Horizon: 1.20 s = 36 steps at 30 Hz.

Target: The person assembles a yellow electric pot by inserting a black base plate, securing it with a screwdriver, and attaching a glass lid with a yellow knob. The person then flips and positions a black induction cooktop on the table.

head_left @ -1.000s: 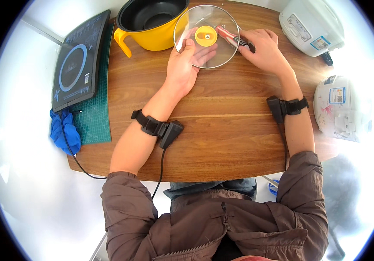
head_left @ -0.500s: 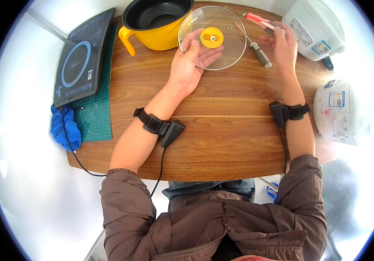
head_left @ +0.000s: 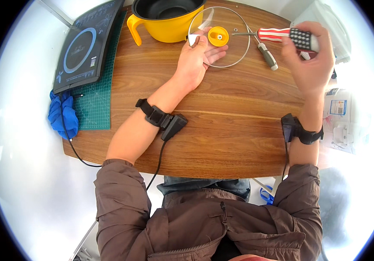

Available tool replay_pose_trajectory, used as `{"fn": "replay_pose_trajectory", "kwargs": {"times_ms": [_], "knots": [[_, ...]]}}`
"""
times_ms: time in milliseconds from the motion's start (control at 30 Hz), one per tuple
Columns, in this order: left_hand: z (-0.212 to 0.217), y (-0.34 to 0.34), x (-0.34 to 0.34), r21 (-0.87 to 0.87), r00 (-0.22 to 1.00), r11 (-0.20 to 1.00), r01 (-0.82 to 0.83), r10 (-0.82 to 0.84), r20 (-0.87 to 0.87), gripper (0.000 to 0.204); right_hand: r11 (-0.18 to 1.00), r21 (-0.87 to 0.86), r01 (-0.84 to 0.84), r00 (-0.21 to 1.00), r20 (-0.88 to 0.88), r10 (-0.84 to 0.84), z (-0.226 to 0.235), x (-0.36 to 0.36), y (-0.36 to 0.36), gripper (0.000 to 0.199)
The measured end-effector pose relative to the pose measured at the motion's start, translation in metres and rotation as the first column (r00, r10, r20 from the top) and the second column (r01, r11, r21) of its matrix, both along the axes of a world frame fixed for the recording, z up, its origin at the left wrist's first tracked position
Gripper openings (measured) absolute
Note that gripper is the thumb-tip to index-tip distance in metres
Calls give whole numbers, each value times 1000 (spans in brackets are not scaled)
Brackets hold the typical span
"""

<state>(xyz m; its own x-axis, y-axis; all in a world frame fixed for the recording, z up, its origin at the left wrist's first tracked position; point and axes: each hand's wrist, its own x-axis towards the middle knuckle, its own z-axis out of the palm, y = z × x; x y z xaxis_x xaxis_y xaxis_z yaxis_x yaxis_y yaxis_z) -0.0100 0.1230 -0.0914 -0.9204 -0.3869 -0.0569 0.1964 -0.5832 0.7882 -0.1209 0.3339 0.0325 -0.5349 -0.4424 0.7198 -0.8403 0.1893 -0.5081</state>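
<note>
My left hand holds a round clear glass lid by its metal rim, thumb on top and fingers spread beneath the glass. At the lid's middle is a yellow knob with a small metal piece in its recess. My right hand is closed round a screwdriver with a red, white and black patterned handle. Its shaft points left, and the tip shows over the right part of the lid, short of the knob; whether it touches the glass I cannot tell. A second screwdriver, grey-handled, lies on the table between my hands.
A yellow pot with black inside stands at the back. On the left, a black induction cooktop rests over a green cutting mat, beside a blue cloth. White appliances line the right of the wooden table.
The patterned screwdriver has swung from slanting to nearly level, its shaft now toward the knob. My right hand has moved right and nearer. The left hand still holds the lid.
</note>
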Motion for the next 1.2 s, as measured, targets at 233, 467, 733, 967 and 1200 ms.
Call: {"fn": "replay_pose_trajectory", "kwargs": {"times_ms": [233, 467, 733, 967, 1200], "knots": [[-1, 1, 0, 12, 1000, 1000, 2, -2, -1, 41, 987, 103, -123, 948, -283, 148, -5, 15, -21, 33], [-2, 0, -1, 9, 1000, 1000, 1, -1, -4, 42, 988, 91, -129, 927, -344, 152, -11, 17, -28, 36], [-3, 1, -1, 5, 1000, 1000, -1, 1, -22, 41, 988, 104, -112, 938, -317, 140, -15, 16, -29, 34], [-4, 0, -1, 15, 1000, 1000, -2, 2, -20, 40, 987, 110, -117, 944, -296, 145, -16, 17, -30, 33], [-2, 0, -1, 17, 1000, 1000, -2, 2, -13, 39, 990, 80, -113, 935, -328, 133, -15, 17, -30, 33]]}}
